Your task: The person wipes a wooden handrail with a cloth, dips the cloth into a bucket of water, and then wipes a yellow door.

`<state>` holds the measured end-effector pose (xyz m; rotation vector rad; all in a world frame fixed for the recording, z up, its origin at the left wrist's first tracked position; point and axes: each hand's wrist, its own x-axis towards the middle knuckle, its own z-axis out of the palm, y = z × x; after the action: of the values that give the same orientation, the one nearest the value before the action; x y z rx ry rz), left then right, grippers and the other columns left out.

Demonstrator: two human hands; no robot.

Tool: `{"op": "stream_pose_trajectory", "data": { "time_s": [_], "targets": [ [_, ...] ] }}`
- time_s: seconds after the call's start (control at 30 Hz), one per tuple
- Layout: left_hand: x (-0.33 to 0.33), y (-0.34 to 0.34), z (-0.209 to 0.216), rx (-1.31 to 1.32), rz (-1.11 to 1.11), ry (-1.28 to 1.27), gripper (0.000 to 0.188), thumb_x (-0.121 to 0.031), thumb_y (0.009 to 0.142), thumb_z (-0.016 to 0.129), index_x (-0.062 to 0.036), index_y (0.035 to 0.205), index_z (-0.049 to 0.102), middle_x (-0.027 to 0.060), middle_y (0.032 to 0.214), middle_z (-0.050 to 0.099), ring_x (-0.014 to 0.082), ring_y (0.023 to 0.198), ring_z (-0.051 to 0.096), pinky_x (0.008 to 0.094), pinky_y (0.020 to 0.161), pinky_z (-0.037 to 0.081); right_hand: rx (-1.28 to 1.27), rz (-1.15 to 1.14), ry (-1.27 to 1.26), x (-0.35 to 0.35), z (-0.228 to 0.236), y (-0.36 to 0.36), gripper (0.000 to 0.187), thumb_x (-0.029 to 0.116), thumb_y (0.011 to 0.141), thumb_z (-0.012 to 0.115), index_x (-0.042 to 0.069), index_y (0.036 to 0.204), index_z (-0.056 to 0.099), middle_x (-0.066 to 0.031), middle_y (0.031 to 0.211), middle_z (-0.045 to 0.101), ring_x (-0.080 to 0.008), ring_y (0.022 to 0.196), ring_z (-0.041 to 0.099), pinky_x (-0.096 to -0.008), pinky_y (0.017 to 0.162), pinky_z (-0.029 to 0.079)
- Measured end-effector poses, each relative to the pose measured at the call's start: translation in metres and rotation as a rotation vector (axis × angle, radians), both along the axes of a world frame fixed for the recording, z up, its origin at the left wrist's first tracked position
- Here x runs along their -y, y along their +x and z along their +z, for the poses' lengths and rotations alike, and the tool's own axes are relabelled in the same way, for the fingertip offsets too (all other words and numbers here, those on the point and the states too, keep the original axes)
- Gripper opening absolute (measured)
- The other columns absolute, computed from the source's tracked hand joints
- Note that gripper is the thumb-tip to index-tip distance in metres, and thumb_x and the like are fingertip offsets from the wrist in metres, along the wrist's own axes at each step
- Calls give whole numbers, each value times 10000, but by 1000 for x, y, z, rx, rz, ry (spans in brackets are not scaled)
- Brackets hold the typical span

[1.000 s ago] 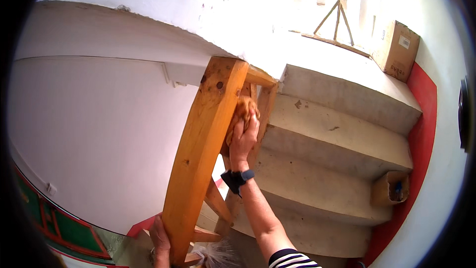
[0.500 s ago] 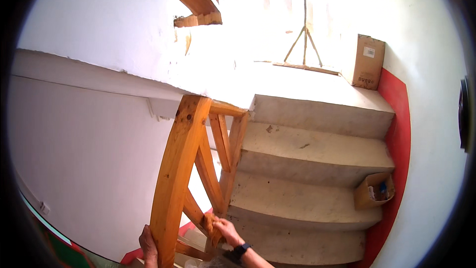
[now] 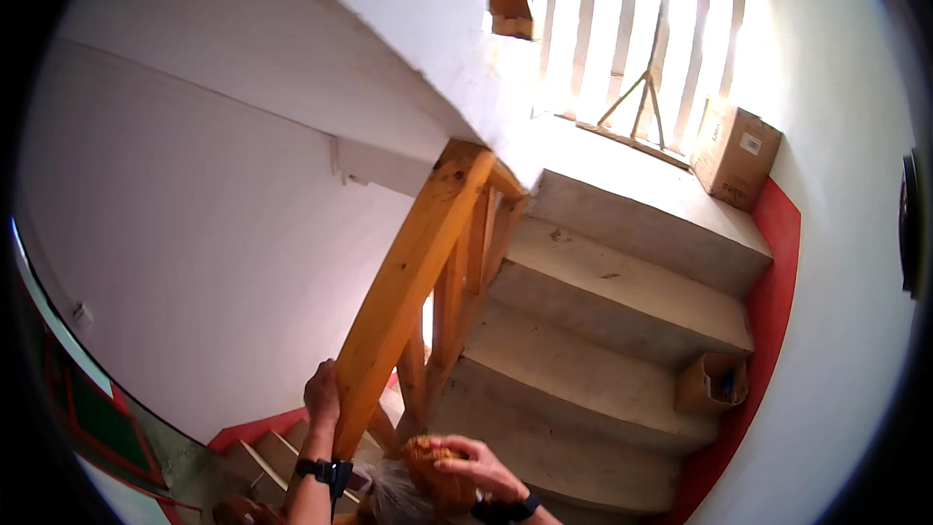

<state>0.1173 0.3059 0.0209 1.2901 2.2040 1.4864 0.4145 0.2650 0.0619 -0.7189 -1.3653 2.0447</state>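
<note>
A thick varnished wooden handrail [image 3: 413, 277] slopes up along the left side of the stairs. My left hand [image 3: 323, 394], wearing a dark wristband, is closed against the rail's left edge; its fingertips are partly hidden. To the right of the rail's lower end, my right hand [image 3: 478, 469] has its fingers bent over a crumpled orange-brown cloth [image 3: 428, 467]. A dark watch is on that wrist. Between my forearms shows a pale, wispy thing [image 3: 394, 494] that I cannot make out. Slanted wooden balusters [image 3: 447, 306] stand beneath the rail, near the cloth.
Concrete steps [image 3: 554, 360] climb to a bright landing with a slatted railing [image 3: 632, 19]. A small open carton [image 3: 702, 386] sits on a step by the red-edged wall; a taller cardboard box [image 3: 739, 156] stands above. More steps [image 3: 277, 457] descend at lower left.
The view has shifted and tilted, so the rail leans more to the right. My left hand shows higher along the rail's edge. My right hand and the cloth appear lower, apart from the balusters.
</note>
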Motion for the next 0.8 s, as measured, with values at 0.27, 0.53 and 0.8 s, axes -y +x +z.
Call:
{"op": "stream_pose_trajectory", "data": {
  "time_s": [0.27,0.53,0.8],
  "targets": [
    [12,-7,6,-46,-27,59,428,-418,926,312,-93,914,590,170,823,618,374,786,581,425,673,458,-28,-79,656,-48,155,-57,285,161,884,560,-19,1104,548,-21,995,568,-77,928,494,-222,805,415],
    [16,-2,15,2,5,55,355,-374,915,376,-91,913,591,162,825,623,359,785,588,419,675,461,11,-554,1365,-136,236,-120,178,52,820,558,59,994,595,-76,837,572,-182,790,550,-283,709,439],
    [19,-3,17,36,-1,83,335,-351,915,387,-78,912,582,164,826,617,361,791,581,414,675,459,711,-902,1367,-213,149,-114,226,263,815,597,215,1036,606,-75,930,500,-260,844,568,-357,708,482]
  ]
}}
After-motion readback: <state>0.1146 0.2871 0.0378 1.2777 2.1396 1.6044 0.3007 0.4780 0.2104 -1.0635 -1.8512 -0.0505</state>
